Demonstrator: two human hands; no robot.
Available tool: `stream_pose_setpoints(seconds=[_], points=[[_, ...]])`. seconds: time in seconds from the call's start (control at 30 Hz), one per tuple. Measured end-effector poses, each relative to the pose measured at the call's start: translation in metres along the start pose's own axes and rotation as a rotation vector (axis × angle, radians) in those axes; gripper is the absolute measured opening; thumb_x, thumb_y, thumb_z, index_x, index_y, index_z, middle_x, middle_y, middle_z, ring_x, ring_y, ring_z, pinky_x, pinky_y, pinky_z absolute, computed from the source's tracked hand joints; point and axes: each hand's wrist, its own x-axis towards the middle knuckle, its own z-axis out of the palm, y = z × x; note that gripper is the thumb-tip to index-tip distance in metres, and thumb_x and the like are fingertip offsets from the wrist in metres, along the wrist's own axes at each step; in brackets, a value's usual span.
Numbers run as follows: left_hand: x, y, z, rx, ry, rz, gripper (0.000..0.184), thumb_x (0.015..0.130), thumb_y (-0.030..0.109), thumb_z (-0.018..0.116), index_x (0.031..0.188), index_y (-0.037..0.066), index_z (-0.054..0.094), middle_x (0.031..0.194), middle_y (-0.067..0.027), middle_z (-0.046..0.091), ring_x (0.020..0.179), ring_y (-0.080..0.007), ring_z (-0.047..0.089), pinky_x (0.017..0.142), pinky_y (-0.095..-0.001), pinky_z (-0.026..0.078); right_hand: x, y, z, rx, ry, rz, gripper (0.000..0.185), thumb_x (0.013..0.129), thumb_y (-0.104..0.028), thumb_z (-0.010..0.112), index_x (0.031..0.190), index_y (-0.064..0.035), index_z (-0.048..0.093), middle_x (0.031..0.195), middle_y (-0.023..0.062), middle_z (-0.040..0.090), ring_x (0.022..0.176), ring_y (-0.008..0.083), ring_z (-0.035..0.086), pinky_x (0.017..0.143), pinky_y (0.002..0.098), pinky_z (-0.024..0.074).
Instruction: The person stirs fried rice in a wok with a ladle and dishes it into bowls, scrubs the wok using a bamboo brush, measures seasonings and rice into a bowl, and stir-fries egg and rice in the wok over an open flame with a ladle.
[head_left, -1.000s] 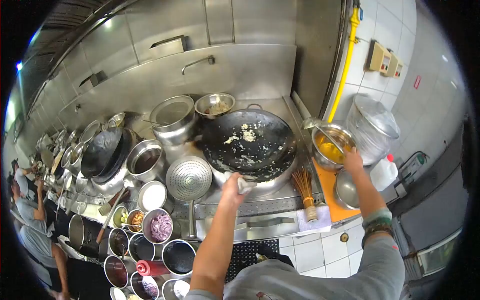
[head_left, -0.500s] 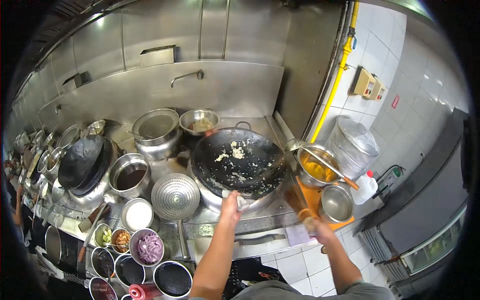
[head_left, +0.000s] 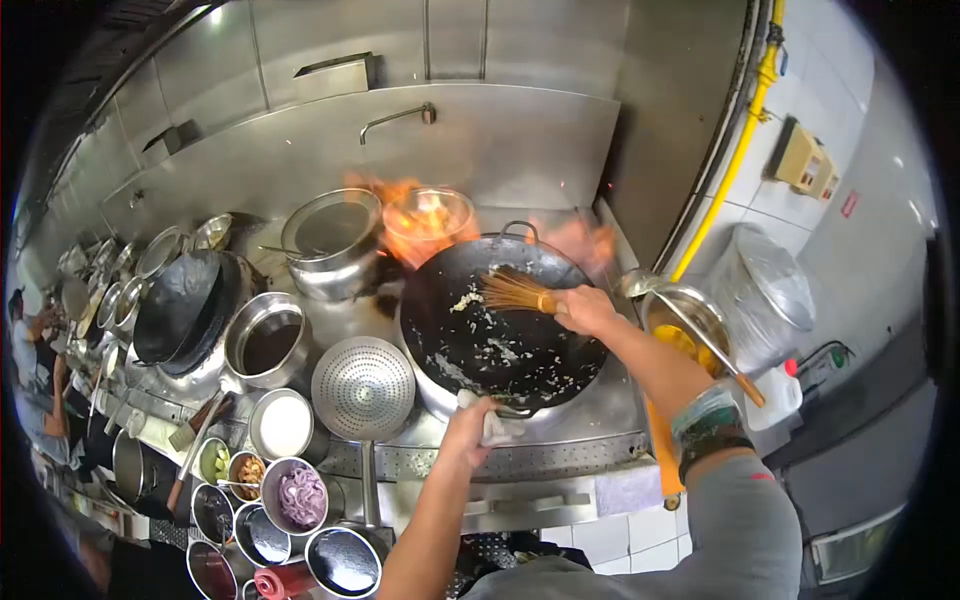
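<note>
**Bristle brush in the wok, cloth-held rim on the near side**

Beyond the left hand, to its left, a perforated strainer (head_left: 363,385) lies with its handle toward the person; nearer the body are pots, one heaped with sliced purple onion (head_left: 302,497). The left hand (head_left: 466,432) is closed on a folded cloth (head_left: 496,430) at the near rim of the wok (head_left: 435,290); whether the fingers also wrap the near handle, I cannot tell. The wok sits ahead of this grip on the burner, pale food scraps (head_left: 467,300) scattered inside.

Flames (head_left: 425,230) rise past the far rim, beyond both hands. The right hand (head_left: 587,310) grasps the bound end of the brush (head_left: 515,292), its bristles fanned leftward over the scraps. The step looks like brushing the wok's inside. Any stroke from here calls for bristles low against the curve, a firm cloth hold and fingers clear of the fire.

Right of the right hand, a ladle (head_left: 705,340) lies across a steel bowl (head_left: 722,322) of yellow liquid, a white jug (head_left: 775,400) beyond.
</note>
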Motion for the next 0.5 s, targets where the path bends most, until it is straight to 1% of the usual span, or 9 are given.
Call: stream_pose_setpoints(seconds=[0.03, 0.07, 0.13, 0.17, 0.23, 0.3, 0.37, 0.43, 0.5], points=[[0.000, 0.006, 0.002, 0.016, -0.039, -0.047, 0.022, 0.083, 0.017, 0.052, 0.099, 0.003, 0.053, 0.095, -0.0150, 0.064, 0.081, -0.0342, 0.067, 0.061, -0.0424, 0.054, 0.007, 0.003, 0.009, 0.098, 0.096, -0.060, 0.039, 0.075, -0.027, 0.063, 0.115, -0.0242, 0.063, 0.092, 0.0157, 0.067, 0.087, 0.0330, 0.064, 0.080, 0.0438, 0.0512], [0.004, 0.001, -0.001, 0.003, -0.044, -0.040, 0.023, 0.082, 0.017, 0.052, 0.099, 0.001, 0.053, 0.095, -0.0168, 0.064, 0.080, -0.0356, 0.066, 0.062, -0.0435, 0.055, 0.004, 0.017, 0.013, 0.109, 0.093, -0.067, 0.039, 0.075, -0.027, 0.063, 0.115, -0.0242, 0.063, 0.092, 0.0157, 0.067, 0.087, 0.0330, 0.064, 0.080, 0.0438, 0.0512], [0.008, 0.000, -0.009, 0.017, -0.046, -0.025, 0.024, 0.082, 0.016, 0.052, 0.100, 0.000, 0.053, 0.095, -0.0181, 0.063, 0.080, -0.0362, 0.066, 0.063, -0.0444, 0.055, -0.009, 0.057, 0.011, 0.007, 0.060, -0.266, 0.048, 0.076, -0.028, 0.063, 0.123, -0.0261, 0.057, 0.087, 0.0134, 0.066, 0.081, 0.0324, 0.065, 0.074, 0.0442, 0.0519], [0.011, -0.002, -0.011, 0.022, -0.065, -0.013, 0.025, 0.082, 0.015, 0.052, 0.100, -0.002, 0.053, 0.095, -0.0194, 0.063, 0.080, -0.0369, 0.066, 0.064, -0.0452, 0.056, -0.003, 0.080, 0.019, 0.051, 0.145, -0.406, 0.052, 0.075, -0.031, 0.064, 0.125, -0.0266, 0.055, 0.087, 0.0136, 0.066, 0.082, 0.0330, 0.063, 0.075, 0.0429, 0.0518], [0.011, 0.000, -0.011, -0.048, -0.053, -0.005, 0.027, 0.082, 0.014, 0.052, 0.101, -0.005, 0.052, 0.095, -0.0225, 0.062, 0.076, -0.0380, 0.066, 0.064, -0.0472, 0.056, 0.013, 0.060, 0.017, 0.000, 0.027, -0.251, 0.051, 0.074, -0.028, 0.068, 0.124, -0.0265, 0.056, 0.089, 0.0130, 0.065, 0.083, 0.0323, 0.063, 0.077, 0.0428, 0.0519], [0.001, 0.011, -0.006, 0.044, -0.068, -0.126, 0.026, 0.083, 0.011, 0.051, 0.103, -0.006, 0.052, 0.096, -0.0180, 0.062, 0.080, -0.0318, 0.065, 0.066, -0.0416, 0.056, 0.046, 0.034, 0.051, 0.170, 0.235, -0.360, 0.051, 0.074, -0.028, 0.068, 0.124, -0.0271, 0.056, 0.085, 0.0124, 0.065, 0.082, 0.0328, 0.063, 0.074, 0.0427, 0.0521], [0.003, 0.010, -0.013, 0.044, -0.033, -0.120, 0.025, 0.082, 0.010, 0.052, 0.103, -0.004, 0.052, 0.096, -0.0171, 0.062, 0.081, -0.0303, 0.065, 0.069, -0.0418, 0.056, 0.045, 0.018, 0.034, 0.179, 0.186, -0.329, 0.051, 0.074, -0.028, 0.068, 0.124, -0.0275, 0.056, 0.087, 0.0127, 0.065, 0.082, 0.0332, 0.063, 0.073, 0.0428, 0.0519], [0.014, -0.003, -0.023, 0.015, 0.009, -0.101, 0.027, 0.081, 0.009, 0.054, 0.104, -0.004, 0.052, 0.096, -0.0161, 0.061, 0.083, -0.0290, 0.063, 0.073, -0.0422, 0.055, 0.039, 0.043, 0.013, 0.151, -0.007, -0.424, 0.051, 0.074, -0.029, 0.069, 0.124, -0.0281, 0.057, 0.089, 0.0129, 0.066, 0.083, 0.0341, 0.063, 0.074, 0.0436, 0.0510], [0.010, 0.003, -0.015, -0.006, 0.046, -0.083, 0.028, 0.079, 0.008, 0.056, 0.105, -0.003, 0.052, 0.097, -0.0151, 0.060, 0.085, -0.0280, 0.062, 0.075, -0.0430, 0.055, 0.063, 0.065, 0.034, 0.196, 0.048, -0.512, 0.050, 0.075, -0.028, 0.069, 0.123, -0.0284, 0.058, 0.090, 0.0127, 0.066, 0.083, 0.0346, 0.063, 0.075, 0.0443, 0.0504]])
